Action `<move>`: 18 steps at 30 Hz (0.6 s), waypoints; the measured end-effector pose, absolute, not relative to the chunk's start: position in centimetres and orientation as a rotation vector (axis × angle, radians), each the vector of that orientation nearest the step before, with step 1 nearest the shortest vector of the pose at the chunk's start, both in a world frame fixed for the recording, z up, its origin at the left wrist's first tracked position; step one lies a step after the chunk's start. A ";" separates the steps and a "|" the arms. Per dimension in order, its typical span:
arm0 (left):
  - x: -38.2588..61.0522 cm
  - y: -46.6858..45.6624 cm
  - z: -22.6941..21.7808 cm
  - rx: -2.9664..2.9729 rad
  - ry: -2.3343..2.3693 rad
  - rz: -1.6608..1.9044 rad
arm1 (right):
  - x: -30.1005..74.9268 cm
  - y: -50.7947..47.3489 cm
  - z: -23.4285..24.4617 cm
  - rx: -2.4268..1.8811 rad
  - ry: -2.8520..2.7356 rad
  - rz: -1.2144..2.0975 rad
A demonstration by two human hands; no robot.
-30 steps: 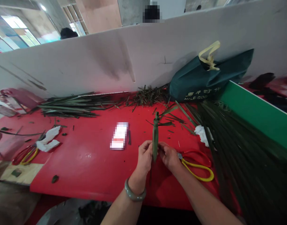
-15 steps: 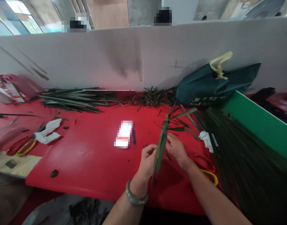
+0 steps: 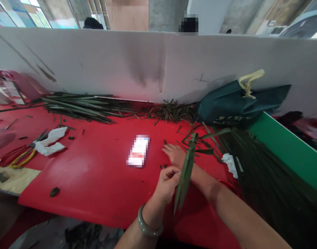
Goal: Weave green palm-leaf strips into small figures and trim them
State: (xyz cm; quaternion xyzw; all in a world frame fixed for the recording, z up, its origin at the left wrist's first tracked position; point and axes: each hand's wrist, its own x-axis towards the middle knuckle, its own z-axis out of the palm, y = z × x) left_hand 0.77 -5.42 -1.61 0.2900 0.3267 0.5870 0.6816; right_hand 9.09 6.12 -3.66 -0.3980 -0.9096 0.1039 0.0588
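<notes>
leaf figure (image 3: 186, 166) pinched in left hand (image 3: 166, 183); right hand (image 3: 175, 155) loosely spread above red tabletop (image 3: 96, 176).

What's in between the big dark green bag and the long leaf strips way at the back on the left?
In the head view, a messy pile of short leaf clippings lies between the dark green bag and the long leaf strips.
</notes>
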 end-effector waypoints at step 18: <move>1.9 -3.4 -0.7 0.798 1.059 1.521 | 13.1 -1.4 -3.2 -0.892 -1.688 1.314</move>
